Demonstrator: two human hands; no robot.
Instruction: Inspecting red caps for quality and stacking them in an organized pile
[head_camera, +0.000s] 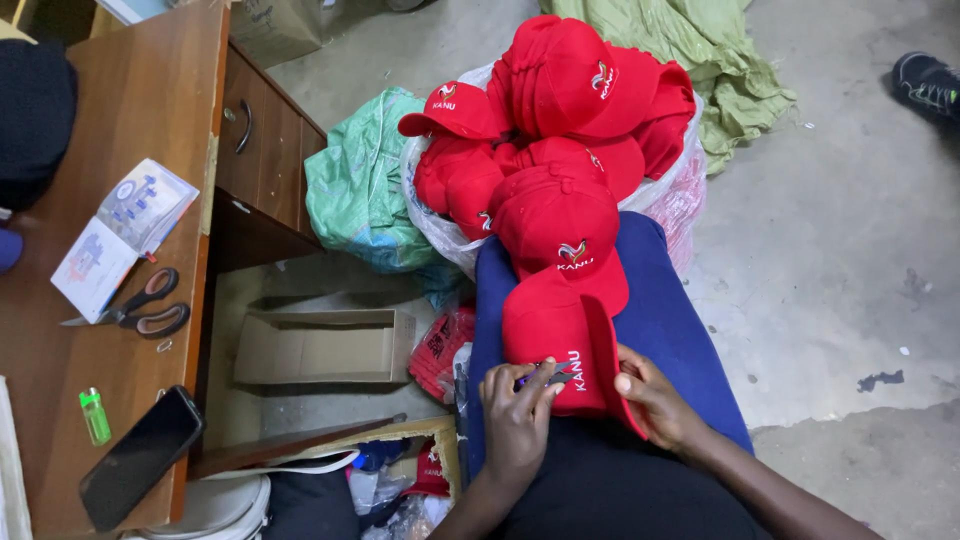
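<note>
Fingers of my left hand (517, 400) pinch a small dark tool, perhaps snips, against the back of the red cap (562, 340) on my lap, while my right hand (650, 398) grips the cap's stiff brim edge to hold the soft cloth taut. I judge I'm trimming at the embroidery; the next move needs a steady, shallow touch. More caps fill a crinkled plastic bag (670, 205) ahead; scissors (145, 305) lie near the tabletop's (120, 120) right edge.

You have red caps (560, 215) with white-and-dark embroidered emblems — one on your blue lap cloth (670, 330) — a green sack (355, 190) left, and brown desk (120, 130) with black-handled scissors (140, 310).
</note>
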